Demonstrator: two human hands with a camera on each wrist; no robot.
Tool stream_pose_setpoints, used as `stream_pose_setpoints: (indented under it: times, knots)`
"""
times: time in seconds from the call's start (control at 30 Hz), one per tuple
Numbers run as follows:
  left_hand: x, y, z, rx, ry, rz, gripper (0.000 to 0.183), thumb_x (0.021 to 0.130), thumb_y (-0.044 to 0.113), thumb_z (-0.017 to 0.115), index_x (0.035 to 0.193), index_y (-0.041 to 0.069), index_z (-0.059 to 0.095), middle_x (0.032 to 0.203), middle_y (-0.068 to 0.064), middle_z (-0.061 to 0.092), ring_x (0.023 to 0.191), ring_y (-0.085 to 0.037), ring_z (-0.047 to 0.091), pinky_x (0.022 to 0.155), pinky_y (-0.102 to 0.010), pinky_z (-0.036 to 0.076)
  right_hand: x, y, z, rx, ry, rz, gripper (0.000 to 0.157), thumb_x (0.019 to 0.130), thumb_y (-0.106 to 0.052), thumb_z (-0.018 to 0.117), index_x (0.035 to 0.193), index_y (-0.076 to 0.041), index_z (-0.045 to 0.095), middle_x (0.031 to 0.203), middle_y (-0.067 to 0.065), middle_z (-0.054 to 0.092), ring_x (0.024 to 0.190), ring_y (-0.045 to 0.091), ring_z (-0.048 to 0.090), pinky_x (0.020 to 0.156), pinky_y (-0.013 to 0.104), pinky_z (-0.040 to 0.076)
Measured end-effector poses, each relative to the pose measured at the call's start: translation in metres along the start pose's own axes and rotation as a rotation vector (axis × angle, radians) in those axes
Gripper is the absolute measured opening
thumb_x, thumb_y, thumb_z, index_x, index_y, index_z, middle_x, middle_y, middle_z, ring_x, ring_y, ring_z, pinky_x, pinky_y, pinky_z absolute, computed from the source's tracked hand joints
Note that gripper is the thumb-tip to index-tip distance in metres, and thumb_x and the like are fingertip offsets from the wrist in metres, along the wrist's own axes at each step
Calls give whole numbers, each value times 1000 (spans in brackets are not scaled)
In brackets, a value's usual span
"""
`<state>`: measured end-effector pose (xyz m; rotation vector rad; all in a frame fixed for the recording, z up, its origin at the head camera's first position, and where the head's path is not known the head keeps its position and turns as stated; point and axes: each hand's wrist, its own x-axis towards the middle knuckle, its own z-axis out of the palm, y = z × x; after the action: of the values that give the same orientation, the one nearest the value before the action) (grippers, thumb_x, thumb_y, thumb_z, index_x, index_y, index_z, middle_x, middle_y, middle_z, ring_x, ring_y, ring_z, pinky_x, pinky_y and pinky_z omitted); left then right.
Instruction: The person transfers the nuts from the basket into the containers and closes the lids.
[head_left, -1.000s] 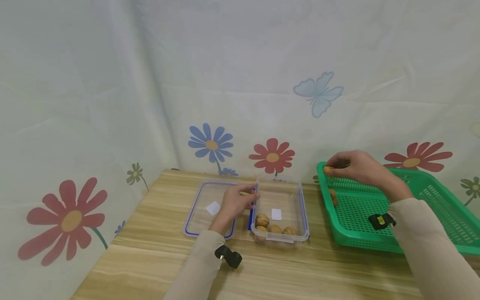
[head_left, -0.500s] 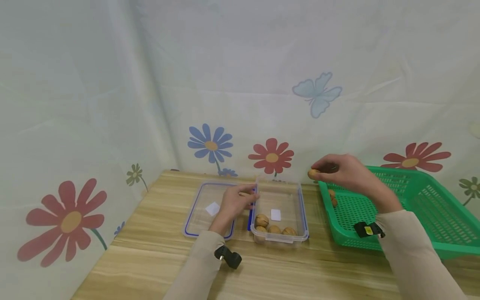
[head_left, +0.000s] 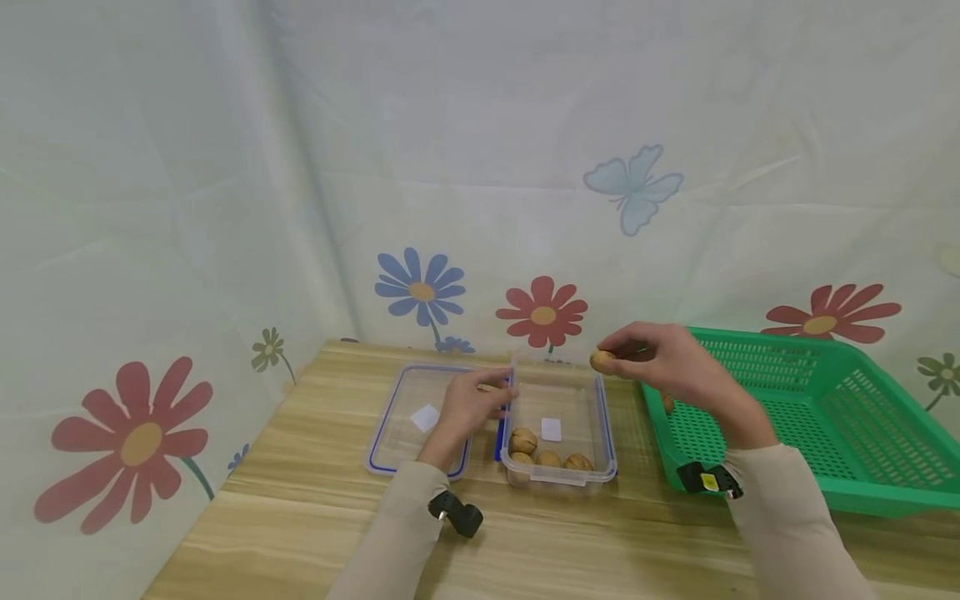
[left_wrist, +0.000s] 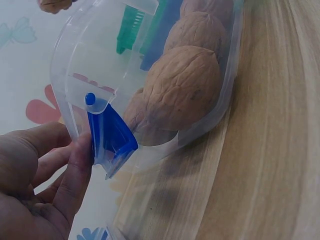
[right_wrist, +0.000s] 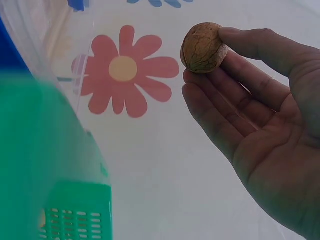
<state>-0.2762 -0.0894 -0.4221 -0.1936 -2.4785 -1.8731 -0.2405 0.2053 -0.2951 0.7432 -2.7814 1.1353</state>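
My right hand [head_left: 667, 362] pinches a walnut [head_left: 602, 360] between thumb and fingertips, above the right rim of the clear plastic box [head_left: 607, 425]. In the right wrist view this walnut [right_wrist: 202, 48] is held at the fingertips, the palm in sight. My left hand [head_left: 468, 404] holds the box's left wall beside a blue latch [left_wrist: 111, 132], as the left wrist view shows. Several walnuts [head_left: 549, 459] lie along the box's near side, with one more [head_left: 523, 440] behind them at the left. A white label [head_left: 551, 429] shows within the box.
A green plastic basket [head_left: 870, 496] stands on the right; a walnut [head_left: 667, 403] shows inside its left wall, partly behind my right hand. Left of the box lies a clear lid [head_left: 386, 425] with a blue seal. A flowered curtain [head_left: 465, 167] hangs behind the wooden table [head_left: 300, 517].
My right hand has moved left with the walnut, from over the green basket's left side to the box's right rim. The left hand and the box stay put.
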Motion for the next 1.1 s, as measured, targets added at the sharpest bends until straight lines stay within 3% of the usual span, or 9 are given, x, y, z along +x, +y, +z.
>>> stream_pose_setpoints:
  times: [0.17,0.47,1.1]
  knots:
    - [0,0,-1,-1,1,-6,40,98,12,78,137,6,72,111,-10,72,77,-22,76,72,-34,67,0,-1,13,36,5,1,34,101,-31,77,126,-8,75,117,6,73,108,28,72,94,51,62]
    - [0,1,-1,-8,-1,1,40,98,12,78,137,5,72,109,-10,72,75,-21,76,73,-35,67,4,5,35,76,-11,-46,29,100,-24,78,122,-6,76,116,6,73,104,25,72,92,47,64]
    - [0,2,1,-12,0,-28,41,98,13,78,138,8,71,111,-8,72,84,-21,76,74,-32,67,12,8,62,95,-87,-93,26,100,-19,77,121,-4,76,112,5,75,103,24,73,92,45,64]
